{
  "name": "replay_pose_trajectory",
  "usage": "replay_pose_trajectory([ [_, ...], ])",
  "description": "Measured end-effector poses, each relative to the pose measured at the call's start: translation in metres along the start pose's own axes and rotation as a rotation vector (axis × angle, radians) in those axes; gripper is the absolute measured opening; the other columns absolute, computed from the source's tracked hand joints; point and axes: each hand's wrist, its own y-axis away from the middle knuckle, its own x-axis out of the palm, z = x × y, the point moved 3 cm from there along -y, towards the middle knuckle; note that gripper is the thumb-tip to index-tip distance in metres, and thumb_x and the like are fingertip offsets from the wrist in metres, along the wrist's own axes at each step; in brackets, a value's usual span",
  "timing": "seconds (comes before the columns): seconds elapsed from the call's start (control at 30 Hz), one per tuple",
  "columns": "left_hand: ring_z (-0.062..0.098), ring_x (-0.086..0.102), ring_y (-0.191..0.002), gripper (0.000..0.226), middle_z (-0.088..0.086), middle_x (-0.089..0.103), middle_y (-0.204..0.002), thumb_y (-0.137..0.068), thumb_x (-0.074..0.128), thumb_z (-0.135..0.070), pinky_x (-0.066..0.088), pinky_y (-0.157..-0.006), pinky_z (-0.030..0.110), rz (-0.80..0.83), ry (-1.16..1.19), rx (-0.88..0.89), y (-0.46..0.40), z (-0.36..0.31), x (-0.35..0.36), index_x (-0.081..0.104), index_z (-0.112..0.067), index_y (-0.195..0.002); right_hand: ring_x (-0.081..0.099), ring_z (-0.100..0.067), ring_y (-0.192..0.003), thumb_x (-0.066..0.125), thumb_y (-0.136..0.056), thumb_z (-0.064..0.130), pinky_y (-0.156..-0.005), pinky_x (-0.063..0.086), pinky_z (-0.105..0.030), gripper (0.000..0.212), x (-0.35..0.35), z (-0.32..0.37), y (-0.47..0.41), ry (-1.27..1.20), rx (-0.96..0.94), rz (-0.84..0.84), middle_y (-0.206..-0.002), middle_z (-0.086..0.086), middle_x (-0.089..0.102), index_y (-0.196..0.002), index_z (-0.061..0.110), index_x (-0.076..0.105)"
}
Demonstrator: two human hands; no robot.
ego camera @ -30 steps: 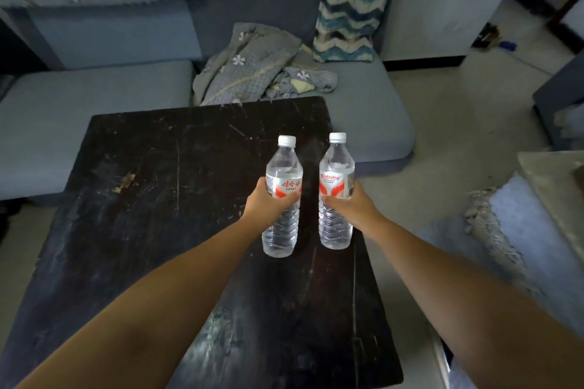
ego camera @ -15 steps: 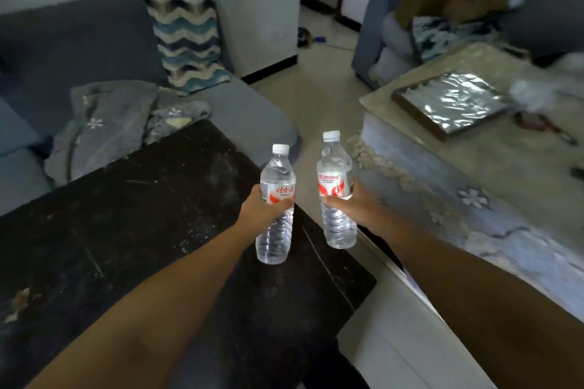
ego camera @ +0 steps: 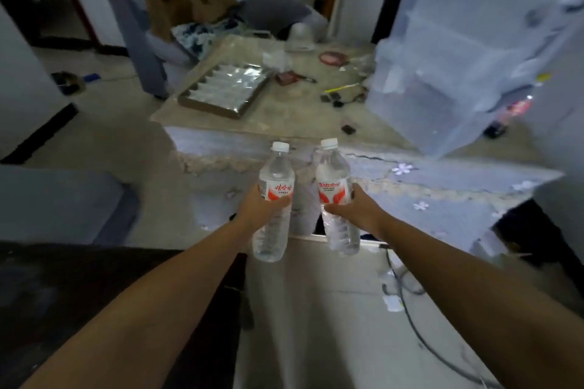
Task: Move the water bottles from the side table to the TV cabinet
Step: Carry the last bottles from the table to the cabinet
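Clear plastic, item one: left bottle [ego camera: 273, 199], white cap, red-and-white label, upright, carried in the air over the floor.
Clear plastic, item two: right bottle [ego camera: 337, 196], same make, upright, just beside the first but not touching it.
Left hand [ego camera: 259, 207]: wrapped around the left bottle at and just below the label, fingers closed on it.
Right hand [ego camera: 357, 208]: wrapped around the right bottle at the lower edge of its label, thumb across the front.
Source: dark side table [ego camera: 63, 294], low at the left edge of the view, no bottle visible on the part shown.
Destination, as judged: cloth-covered cabinet [ego camera: 316, 117] straight ahead, taken to be the TV cabinet; no television is visible, so this cannot be confirmed.
Cabinet top, contents: shallow tray with a shiny film [ego camera: 226, 90] at the left, scattered small objects mid-surface, large translucent storage bin [ego camera: 458, 50] at the right.
Floor: pale, with a dark cable [ego camera: 407, 309] trailing across it between the person and the cabinet.
Step in hand: carry phase, both bottles lifted and facing the cabinet.
Next move calls for: closing the remaining gap, stepping clear of the cable, then setting both bottles upright on bare cloth between tray and bin.
Sharpness: background blurred; small items not identifiable.
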Motion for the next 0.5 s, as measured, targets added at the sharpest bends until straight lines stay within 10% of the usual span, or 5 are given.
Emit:
replay_pose_trajectory([
  [0.17,0.006,0.065,-0.065,0.022,-0.01,0.068,-0.067,-0.073,0.081,-0.013,0.049,-0.054,0.014,0.226,-0.077,0.081,-0.014,-0.035,0.131,0.065,-0.015,-0.088,0.064,-0.028,-0.11,0.079,-0.077,0.027,-0.102,0.048,-0.048,0.059,-0.106,-0.075,0.054,-0.032,0.108,-0.183,-0.119,-0.011,0.067,-0.128,0.009,0.053],
  [0.33,0.014,0.066,-0.084,0.063,-0.003,0.068,-0.091,-0.054,0.079,-0.052,0.055,-0.08,0.035,0.465,-0.251,0.035,-0.001,-0.05,0.269,0.056,-0.017,-0.102,0.067,-0.023,-0.104,0.077,-0.078,0.028,-0.098,0.052,-0.043,0.045,-0.197,-0.154,0.126,-0.086,0.172,-0.377,-0.109,-0.006,0.07,-0.118,0.014,0.06],
  [0.5,0.02,0.065,-0.093,0.056,-0.001,0.068,-0.1,-0.065,0.077,-0.05,0.051,-0.083,0.033,0.646,-0.395,0.128,0.031,-0.074,0.389,0.056,-0.021,-0.108,0.067,-0.016,-0.101,0.078,-0.079,0.018,-0.087,0.056,-0.025,0.042,-0.255,-0.215,0.206,-0.233,0.241,-0.604,-0.104,0.003,0.069,-0.116,0.019,0.059],
])
